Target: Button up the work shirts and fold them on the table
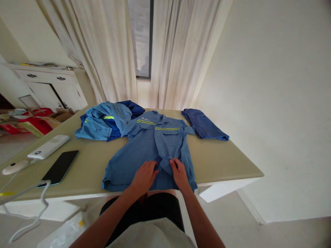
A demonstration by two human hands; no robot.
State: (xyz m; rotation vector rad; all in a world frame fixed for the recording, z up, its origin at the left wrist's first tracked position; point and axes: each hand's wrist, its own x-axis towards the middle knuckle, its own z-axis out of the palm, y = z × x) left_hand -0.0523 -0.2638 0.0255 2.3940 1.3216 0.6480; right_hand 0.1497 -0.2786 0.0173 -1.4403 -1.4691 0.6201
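A blue work shirt (152, 144) with yellow reflective stripes lies spread flat on the beige table (227, 162), collar away from me. My left hand (144, 176) rests flat on its lower hem, fingers stretched out. My right hand (179, 172) presses on the hem just to the right, where the fabric is bunched near the front placket; its fingers lie curled over the cloth.
A pile of blue garments (106, 122) sits at the back left, a folded dark blue piece (205, 124) at the back right. A black phone (60, 167), a white power bank (49, 146) and white cables lie at the left. Curtains and a white cabinet (51, 86) stand behind.
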